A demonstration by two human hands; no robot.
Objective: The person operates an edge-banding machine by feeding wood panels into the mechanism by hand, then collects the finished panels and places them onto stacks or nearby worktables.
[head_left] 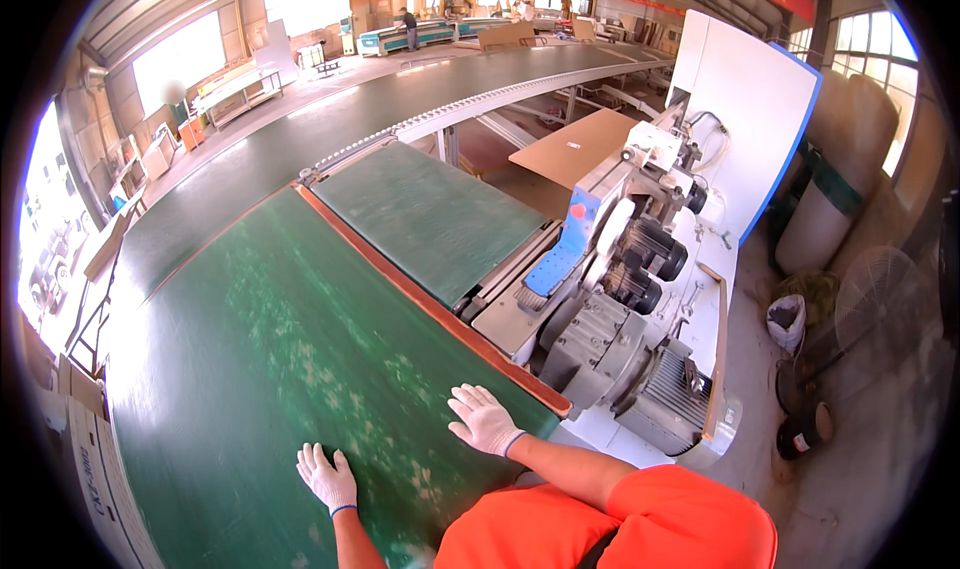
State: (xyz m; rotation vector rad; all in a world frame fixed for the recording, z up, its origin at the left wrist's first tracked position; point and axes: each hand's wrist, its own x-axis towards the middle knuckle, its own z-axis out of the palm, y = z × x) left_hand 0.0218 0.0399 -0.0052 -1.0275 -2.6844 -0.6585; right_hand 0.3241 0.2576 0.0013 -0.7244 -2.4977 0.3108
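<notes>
My left hand (329, 478), in a white knit glove with a blue cuff, is over the green belt surface (270, 369) near its front part. Its fingers are spread and nothing is in them. Farther right, my right hand (485, 421) wears the same kind of glove, fingers stretched out and holding nothing. It is close to the reddish-brown edge strip (430, 297) that runs along the belt's right side. Whether either palm touches the belt I cannot tell. Pale scuffs and dusty marks cover the belt between and beyond my hands.
To the right stands a machine with grey motors (665, 399), a blue guard (562, 254) and a tall white panel (745, 109). A second green belt (440, 219) lies beside the strip. A brown board (575, 147) sits behind it. At the far right is a floor fan (878, 294).
</notes>
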